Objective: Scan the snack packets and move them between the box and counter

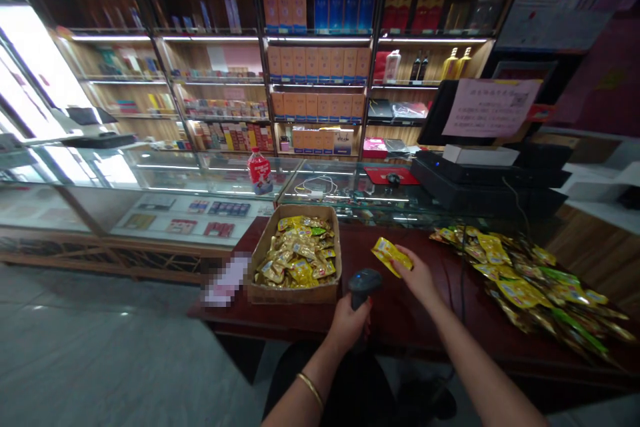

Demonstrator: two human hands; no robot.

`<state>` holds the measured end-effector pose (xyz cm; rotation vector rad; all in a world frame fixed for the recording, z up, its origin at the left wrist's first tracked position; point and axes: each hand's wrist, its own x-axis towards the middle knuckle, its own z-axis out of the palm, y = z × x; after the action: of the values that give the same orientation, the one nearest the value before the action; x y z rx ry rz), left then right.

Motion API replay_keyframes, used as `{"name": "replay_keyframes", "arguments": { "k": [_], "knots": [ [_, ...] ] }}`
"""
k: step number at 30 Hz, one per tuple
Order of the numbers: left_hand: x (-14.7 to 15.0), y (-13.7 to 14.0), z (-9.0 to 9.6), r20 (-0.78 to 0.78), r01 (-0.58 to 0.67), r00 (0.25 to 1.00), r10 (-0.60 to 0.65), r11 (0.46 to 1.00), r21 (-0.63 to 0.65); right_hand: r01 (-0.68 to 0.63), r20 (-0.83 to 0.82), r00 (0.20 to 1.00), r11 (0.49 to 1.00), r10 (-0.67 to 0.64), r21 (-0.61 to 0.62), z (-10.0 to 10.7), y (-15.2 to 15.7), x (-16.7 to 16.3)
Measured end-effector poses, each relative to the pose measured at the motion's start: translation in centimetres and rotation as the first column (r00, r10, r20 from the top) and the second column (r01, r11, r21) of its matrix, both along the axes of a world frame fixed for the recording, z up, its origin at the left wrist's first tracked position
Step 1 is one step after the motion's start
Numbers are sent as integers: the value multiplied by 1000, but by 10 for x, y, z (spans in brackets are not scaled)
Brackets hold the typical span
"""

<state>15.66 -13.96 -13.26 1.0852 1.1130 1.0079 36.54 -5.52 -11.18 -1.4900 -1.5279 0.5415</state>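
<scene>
My left hand (351, 321) is wrapped round the handle of a dark barcode scanner (365, 280), held at the near edge of the dark red table (350, 250). Just to its right, my right hand (414, 271) pinches a small yellow snack packet (387, 255) above the tabletop. Left of the scanner stands an open cardboard box (293, 295) filled with gold and yellow packets (297, 250). A loose heap of similar packets (520, 280), some with green parts, lies on the right side of the table.
Behind the table runs a glass display counter (200, 170) bearing a red bottle (259, 172), a white cable (316, 187) and a mouse (393, 179). A register with a screen (435, 117) stands at right. A cable hangs beside my right arm. Stocked shelves (320, 33) line the wall.
</scene>
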Motion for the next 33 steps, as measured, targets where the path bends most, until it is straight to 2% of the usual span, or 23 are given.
{"name": "replay_keyframes", "arguments": {
  "k": [3,6,9,11,12,14,17,18,20,22,24,27,30,33],
  "knots": [
    [-1,-1,-2,9,-8,1000,8,1000,4,-176,-6,984,984,176,7,30,32,-55],
    [-2,-1,-3,-2,-7,1000,7,1000,-4,-329,21,944,944,330,-30,56,69,-131],
    [-4,-2,-2,4,30,1000,-30,999,-24,-345,69,935,938,347,-41,73,101,-193],
    [-5,-2,-2,15,42,999,-42,999,-29,-302,109,946,952,306,-48,80,117,-209],
    [-6,-2,-2,17,40,999,-40,999,-27,-265,134,954,963,270,-52,81,122,-206],
    [-6,-1,-2,12,25,1000,-24,999,-27,-152,195,968,987,161,-59,78,127,-180],
    [-6,-1,-3,-6,16,1000,-16,999,-39,132,315,943,989,-104,-67,64,116,-104],
    [-5,0,-2,-9,19,1000,-19,999,-46,253,362,908,965,-212,-69,58,110,-74],
    [-5,-1,-2,-15,21,1000,-22,998,-61,469,451,799,881,-397,-57,45,97,-16],
    [-4,-1,-3,-23,10,1000,-12,998,-62,592,528,696,805,-486,-40,31,87,32],
    [-4,0,-3,-25,3,1000,-4,999,-53,627,591,639,779,-492,-29,16,85,67],
    [-4,1,-5,-22,0,1000,-1,999,-49,595,650,624,803,-434,-34,-4,91,93],
    [-4,2,-5,-36,-4,999,2,998,-58,554,674,639,830,-370,-69,-20,97,95],
    [-4,1,0,-35,-3,999,0,998,-70,516,683,657,851,-320,-98,-30,86,81]
  ]
}}
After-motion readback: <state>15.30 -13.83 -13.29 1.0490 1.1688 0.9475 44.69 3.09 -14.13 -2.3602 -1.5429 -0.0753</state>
